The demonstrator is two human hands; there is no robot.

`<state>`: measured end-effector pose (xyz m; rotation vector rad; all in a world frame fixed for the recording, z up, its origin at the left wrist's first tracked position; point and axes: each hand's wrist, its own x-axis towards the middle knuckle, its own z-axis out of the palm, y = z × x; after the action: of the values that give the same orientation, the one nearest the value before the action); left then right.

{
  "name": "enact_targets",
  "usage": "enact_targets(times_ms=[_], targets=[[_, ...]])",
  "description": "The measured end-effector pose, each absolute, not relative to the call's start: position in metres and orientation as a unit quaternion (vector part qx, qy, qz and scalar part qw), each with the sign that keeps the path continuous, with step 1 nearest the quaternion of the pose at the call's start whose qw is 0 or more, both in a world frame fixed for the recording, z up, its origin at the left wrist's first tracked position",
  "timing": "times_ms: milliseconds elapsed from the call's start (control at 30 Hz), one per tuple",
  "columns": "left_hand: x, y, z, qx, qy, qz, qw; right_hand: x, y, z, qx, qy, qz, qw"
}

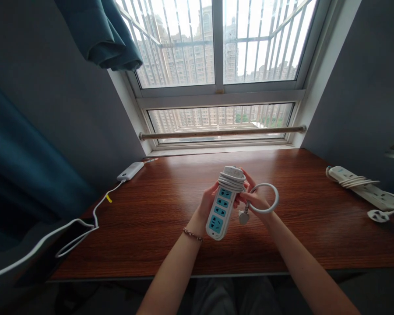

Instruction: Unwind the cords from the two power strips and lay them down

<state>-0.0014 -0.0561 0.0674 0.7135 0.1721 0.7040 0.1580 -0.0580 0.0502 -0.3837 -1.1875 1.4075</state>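
Note:
A white power strip [221, 210] with blue-green sockets is held tilted above the brown table, its socket face toward me. Its white cord [231, 181] is wound around the upper end. My left hand [209, 202] grips the strip from its left side, with some fingers hidden behind it. At the upper right, my right hand [254, 197] is closed on the cord beside the strip. A loose loop [276, 199] of cord stands out to the right around that hand. Below the fingers hangs the plug [244, 216].
Another white power strip [364, 188], wrapped in its cord, lies on the wooden table [144, 236] at the right. A white box-shaped device [130, 171] with a cable [95, 214] lies at the left edge. Behind the table is a window with a horizontal bar [223, 132].

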Motion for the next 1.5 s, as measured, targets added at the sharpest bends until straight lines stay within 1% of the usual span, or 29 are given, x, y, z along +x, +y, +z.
enact_targets(times_ms=[200,300,500,667,900,1167,1333,1500], targets=[[0.004,-0.06,0.072,0.358,0.132,0.344,0.858,0.156,-0.06,0.051,-0.172,-0.499,0.595,0.606],[0.008,-0.062,0.072,0.349,0.122,0.344,0.863,0.156,-0.061,0.052,-0.183,-0.497,0.594,0.606],[0.012,-0.058,0.067,0.301,0.074,0.281,0.908,0.161,-0.059,0.049,-0.23,-0.487,0.57,0.62],[0.012,-0.054,0.062,0.282,0.07,0.245,0.925,0.163,-0.058,0.052,-0.217,-0.465,0.577,0.634],[0.006,-0.053,0.06,0.264,0.1,0.294,0.913,0.163,-0.059,0.055,-0.208,-0.471,0.591,0.622],[-0.007,-0.054,0.056,0.267,0.113,0.306,0.907,0.161,-0.062,0.056,-0.2,-0.509,0.594,0.589],[-0.003,-0.058,0.057,0.29,0.121,0.336,0.888,0.16,-0.06,0.054,-0.204,-0.503,0.588,0.6],[0.004,-0.055,0.051,0.273,0.122,0.347,0.889,0.166,-0.056,0.051,-0.221,-0.503,0.578,0.603]])
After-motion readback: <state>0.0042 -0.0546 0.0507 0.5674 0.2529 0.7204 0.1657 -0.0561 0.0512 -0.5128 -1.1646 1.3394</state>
